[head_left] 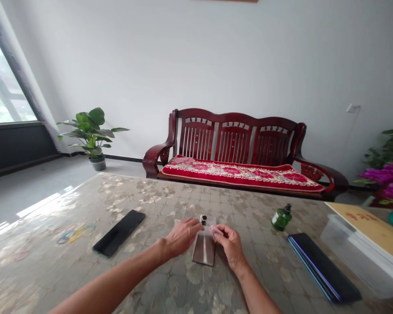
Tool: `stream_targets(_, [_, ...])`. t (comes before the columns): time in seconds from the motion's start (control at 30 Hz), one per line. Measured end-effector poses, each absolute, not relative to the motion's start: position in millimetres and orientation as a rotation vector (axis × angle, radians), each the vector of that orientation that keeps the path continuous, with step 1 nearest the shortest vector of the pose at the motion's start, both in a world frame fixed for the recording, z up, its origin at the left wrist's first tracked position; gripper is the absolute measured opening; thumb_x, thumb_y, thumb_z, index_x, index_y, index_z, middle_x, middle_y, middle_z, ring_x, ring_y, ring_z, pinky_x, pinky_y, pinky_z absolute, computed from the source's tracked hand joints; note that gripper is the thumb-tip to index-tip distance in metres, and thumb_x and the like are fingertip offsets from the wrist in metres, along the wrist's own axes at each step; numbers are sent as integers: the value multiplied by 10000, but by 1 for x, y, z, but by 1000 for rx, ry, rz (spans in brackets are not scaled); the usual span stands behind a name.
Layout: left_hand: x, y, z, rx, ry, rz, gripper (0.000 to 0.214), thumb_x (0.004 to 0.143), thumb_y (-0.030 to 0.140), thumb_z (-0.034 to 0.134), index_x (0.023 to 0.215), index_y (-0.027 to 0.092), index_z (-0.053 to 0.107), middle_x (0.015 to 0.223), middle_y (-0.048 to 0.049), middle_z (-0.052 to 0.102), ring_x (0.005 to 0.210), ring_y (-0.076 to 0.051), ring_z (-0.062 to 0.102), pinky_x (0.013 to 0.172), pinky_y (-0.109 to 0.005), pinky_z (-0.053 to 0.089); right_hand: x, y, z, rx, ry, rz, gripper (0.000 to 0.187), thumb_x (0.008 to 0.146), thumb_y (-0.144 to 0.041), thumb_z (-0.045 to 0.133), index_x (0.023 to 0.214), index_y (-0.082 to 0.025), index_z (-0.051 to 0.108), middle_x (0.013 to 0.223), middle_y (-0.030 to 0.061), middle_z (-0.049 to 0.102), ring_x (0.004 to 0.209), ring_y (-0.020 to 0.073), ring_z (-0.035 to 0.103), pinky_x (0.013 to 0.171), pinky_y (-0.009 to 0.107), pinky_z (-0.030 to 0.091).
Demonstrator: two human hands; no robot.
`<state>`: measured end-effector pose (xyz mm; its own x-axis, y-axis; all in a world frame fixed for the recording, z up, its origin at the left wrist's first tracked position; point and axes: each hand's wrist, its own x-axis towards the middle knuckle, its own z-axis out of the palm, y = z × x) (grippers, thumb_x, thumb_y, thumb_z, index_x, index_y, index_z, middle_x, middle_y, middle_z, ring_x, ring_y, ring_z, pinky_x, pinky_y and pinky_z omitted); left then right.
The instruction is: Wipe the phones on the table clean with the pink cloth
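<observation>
A phone (204, 253) lies back side up on the table, its pale glossy back catching a streak of light and its round camera lenses at the far end. My left hand (182, 237) rests at the phone's upper left edge, fingers together and curled against it beside the lenses. On the other side, my right hand (231, 245) is closed in a pinch over the phone's upper right edge. Between its thumb and fingertips is a small thin pinkish piece (212, 228); its kind is not clear.
A black phone (119, 233) and coloured rubber bands (72, 234) lie left on the patterned table (150, 279). To the right are a green bottle (281, 218), stacked phones (322, 266) and a clear plastic box (350, 253) with cardboard on top. Beyond stands a wooden bench (234, 139).
</observation>
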<state>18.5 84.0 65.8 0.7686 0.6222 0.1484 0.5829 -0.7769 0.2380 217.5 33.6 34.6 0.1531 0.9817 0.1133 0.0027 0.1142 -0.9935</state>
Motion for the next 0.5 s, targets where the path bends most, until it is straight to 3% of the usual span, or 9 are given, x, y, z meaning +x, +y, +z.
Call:
stream_targets(0.1, [33, 107, 72, 2960, 798, 156, 650, 722, -11, 575, 1296, 271, 464, 1365, -75, 493, 1244, -251, 462, 985, -362, 408, 217, 35, 34, -1167, -1081, 1024, 337, 664, -475, 749, 754, -154, 699, 607, -21, 568, 590, 117, 466, 572, 228, 392])
stream_targets(0.2, [51, 124, 75, 3044, 613, 31, 727, 663, 21, 668, 1309, 276, 454, 1494, -83, 366, 1368, -292, 326, 1073, -416, 321, 217, 36, 34, -1160, -1002, 1007, 331, 661, -470, 748, 746, -154, 699, 593, -25, 560, 573, 110, 450, 556, 224, 384])
stream_targets(0.5, [65, 142, 85, 3021, 620, -217, 766, 546, 102, 801, 1229, 291, 508, 1294, -75, 529, 1180, -306, 498, 954, -395, 424, 222, 44, 31, -1159, -863, 982, 350, 618, -445, 761, 800, -148, 729, 700, 13, 653, 633, 133, 523, 605, 242, 439])
